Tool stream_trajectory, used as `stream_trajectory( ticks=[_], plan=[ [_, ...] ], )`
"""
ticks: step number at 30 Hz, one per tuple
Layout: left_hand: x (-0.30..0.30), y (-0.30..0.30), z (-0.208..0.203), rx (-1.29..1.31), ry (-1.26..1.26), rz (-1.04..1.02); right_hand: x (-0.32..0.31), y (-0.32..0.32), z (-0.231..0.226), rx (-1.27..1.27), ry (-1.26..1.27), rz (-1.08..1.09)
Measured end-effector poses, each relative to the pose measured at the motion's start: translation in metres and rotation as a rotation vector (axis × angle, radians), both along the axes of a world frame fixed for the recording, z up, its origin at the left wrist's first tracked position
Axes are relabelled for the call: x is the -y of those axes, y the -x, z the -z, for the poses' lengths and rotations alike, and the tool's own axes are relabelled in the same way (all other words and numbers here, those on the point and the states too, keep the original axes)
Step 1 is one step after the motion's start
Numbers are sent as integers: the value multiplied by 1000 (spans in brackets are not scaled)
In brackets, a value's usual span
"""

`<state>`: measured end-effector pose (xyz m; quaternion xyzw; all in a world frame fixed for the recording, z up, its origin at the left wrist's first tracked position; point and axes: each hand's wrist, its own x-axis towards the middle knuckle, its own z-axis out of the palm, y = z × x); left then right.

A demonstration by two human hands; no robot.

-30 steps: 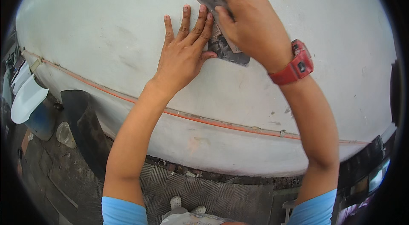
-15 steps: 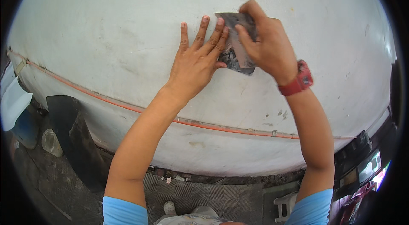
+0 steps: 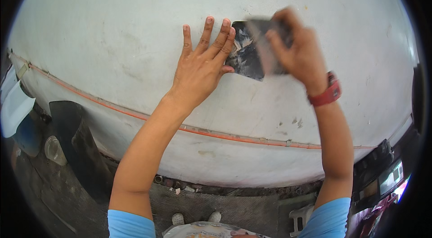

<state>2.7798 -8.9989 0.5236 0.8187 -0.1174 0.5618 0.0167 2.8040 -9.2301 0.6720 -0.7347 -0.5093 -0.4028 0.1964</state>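
Set apart, the spread left hand (image 3: 196, 72) touches the left edge of a smeared black flat plate (image 3: 248, 61) on the off-white surface (image 3: 135, 22), while the right hand (image 3: 303, 55) clamps a blurred grey flat blade (image 3: 266, 45), whose sideways drag could make the plate slip.

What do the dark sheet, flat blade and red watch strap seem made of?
Dark sheet: perhaps plastic or metal, smooth; flat and straight-edged beneath pale smears. Flat blade: perhaps metal, being sheet-like; blur hides its finish. Red watch strap: probably matte rubber or plastic, evenly coloured and curved.
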Motion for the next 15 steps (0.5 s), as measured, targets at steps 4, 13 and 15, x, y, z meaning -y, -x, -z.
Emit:
stream_trajectory(
  ticks=[4,13,15],
  plan=[
    [1,1,1,-25,-12,-35,-13,15,10,-89,138,58],
    [1,2,0,-32,-14,-39,-7,15,25,-84,20,35],
    [1,3,-1,-27,-18,-48,-3,13,7,-77,-82,41]
  ],
)
